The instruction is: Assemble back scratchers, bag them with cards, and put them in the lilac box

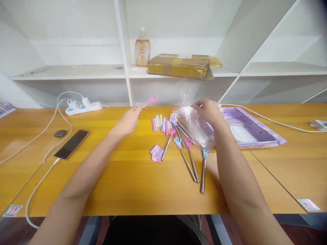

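Note:
My left hand (129, 120) is closed round the shaft of a back scratcher (152, 99) with a pink head, raised over the table's far side. My right hand (208, 109) pinches the upper edge of a clear plastic bag (192, 119). Below the bag lie several more back scratchers with metal handles, among them a blue one (205, 163), a pink one (189, 146) and another blue one (178, 144). Left of them are several pastel sleeves (163, 124) in pink, yellow and blue. A few small printed cards (156, 153) rest nearer me, touching one handle.
A purple open box (276, 140) stands right of my right forearm. At left lie a phone (72, 144) on a charging cable, a dark oval gadget (60, 133) and a power strip (85, 107). The shelf behind holds a bottle (142, 49) and a taped carton (178, 64).

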Available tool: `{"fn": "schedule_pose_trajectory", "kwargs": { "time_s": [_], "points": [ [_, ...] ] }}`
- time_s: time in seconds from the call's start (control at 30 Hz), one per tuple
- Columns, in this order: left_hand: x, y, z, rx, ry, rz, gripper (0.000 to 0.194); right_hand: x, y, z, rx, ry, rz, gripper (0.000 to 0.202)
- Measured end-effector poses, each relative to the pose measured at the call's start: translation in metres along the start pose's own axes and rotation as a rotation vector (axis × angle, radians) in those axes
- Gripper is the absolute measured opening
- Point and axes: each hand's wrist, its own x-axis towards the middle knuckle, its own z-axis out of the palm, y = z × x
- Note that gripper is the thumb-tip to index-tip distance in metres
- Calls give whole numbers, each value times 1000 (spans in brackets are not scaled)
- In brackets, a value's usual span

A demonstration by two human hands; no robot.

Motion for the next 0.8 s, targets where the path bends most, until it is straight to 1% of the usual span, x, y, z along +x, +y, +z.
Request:
{"fn": "schedule_pose_trajectory", "kwargs": {
  "time_s": [0.07,0.1,0.17,0.2,0.27,0.37,0.5,0.67,0.8],
  "points": [
    [2,0,3,-62,-14,-16,41,-4,-19,-10,243,132,51,28],
    [3,3,4,-108,-23,-43,34,-7,-29,-15,376,165,74,26],
    [4,12,5,-246,-46,-89,26,-15,-51,-25,621,160,72,24],
    [4,18,6,-332,-59,-98,28,-19,-62,-29,717,145,47,24],
    [3,31,7,-502,-98,-89,37,-30,-82,-38,841,106,-15,27],
    [1,47,7,-631,-141,-59,45,-43,-109,-44,925,38,-74,29],
    [-3,57,4,-660,-89,-38,37,-53,-131,-41,989,-65,-128,30],
    [-6,62,-4,-743,-85,-31,29,-54,-141,-27,1037,-123,-165,39],
    [-8,65,-5,-789,-15,-49,28,-50,-141,-11,1187,-171,-82,59]
  ]
}}
